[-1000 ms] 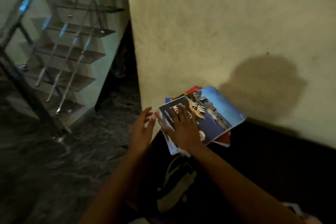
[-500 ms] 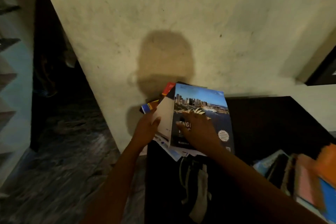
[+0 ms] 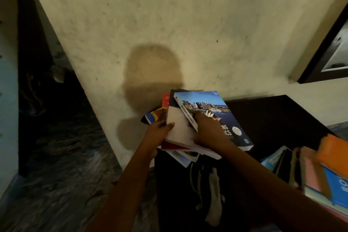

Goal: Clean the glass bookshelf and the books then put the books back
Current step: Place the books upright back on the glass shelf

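Left hand (image 3: 158,133): it gripped the left edge of the stack of books (image 3: 178,128), thumb clamped on the white cover; one second before, it was open beside the stack.
Right hand (image 3: 207,128): fingers curled on the spine side of the blue book (image 3: 226,118).
Change: the blue book, before flat under the palm, now stood tilted and shifted to the right.
Place: the stack lay on the dark table (image 3: 282,118), against the wall (image 3: 169,24).
Meaning: probably the books were being separated for cleaning one by one; the glass bookshelf was not visible.

Books (image 3: 190,128) stacked unevenly (blue on top).
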Demonstrator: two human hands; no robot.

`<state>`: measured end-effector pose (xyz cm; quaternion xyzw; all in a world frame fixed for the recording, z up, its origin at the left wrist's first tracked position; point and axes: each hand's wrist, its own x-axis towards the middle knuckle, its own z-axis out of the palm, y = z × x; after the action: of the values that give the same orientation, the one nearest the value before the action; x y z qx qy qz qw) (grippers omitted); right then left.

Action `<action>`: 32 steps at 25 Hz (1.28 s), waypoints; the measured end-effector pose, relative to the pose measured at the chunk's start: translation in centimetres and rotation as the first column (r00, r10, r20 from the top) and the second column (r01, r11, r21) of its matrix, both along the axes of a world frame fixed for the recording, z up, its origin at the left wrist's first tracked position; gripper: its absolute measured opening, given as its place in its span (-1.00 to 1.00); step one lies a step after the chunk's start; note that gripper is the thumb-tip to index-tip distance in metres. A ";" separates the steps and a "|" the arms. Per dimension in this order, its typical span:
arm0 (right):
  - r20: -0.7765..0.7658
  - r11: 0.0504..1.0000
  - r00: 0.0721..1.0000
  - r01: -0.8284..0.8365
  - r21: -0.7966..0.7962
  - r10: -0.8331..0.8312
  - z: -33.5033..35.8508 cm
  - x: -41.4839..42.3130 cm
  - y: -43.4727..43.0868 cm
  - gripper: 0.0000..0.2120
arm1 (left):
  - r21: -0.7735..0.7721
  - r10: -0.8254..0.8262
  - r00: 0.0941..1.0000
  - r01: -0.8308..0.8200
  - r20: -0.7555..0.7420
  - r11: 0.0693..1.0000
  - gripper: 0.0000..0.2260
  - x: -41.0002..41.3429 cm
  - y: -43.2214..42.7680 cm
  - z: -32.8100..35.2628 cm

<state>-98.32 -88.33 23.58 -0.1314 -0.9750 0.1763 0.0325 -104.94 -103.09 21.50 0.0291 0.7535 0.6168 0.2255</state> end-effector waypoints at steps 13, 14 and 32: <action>-0.124 0.995 0.989 -0.078 0.062 0.085 -1.5 2.6 0.7 -0.34 | 0.010 0.126 0.992 -0.126 -0.008 0.992 -0.67 2.1 -0.3 -3.1; -0.142 0.995 0.985 -0.088 0.056 0.096 -1.2 2.8 0.9 -0.34 | 0.055 0.093 0.995 -0.094 0.028 0.994 -0.75 1.8 -0.2 -2.5; -0.650 0.965 0.714 0.212 -0.153 -0.260 11.2 14.9 11.2 -0.47 | 0.076 -0.216 0.757 0.330 -0.616 0.941 -0.73 7.1 12.0 12.7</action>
<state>-83.44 -77.08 34.79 -0.1841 -0.8678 0.2384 0.3953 -97.84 -91.06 34.21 0.3528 0.7143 0.6014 0.0600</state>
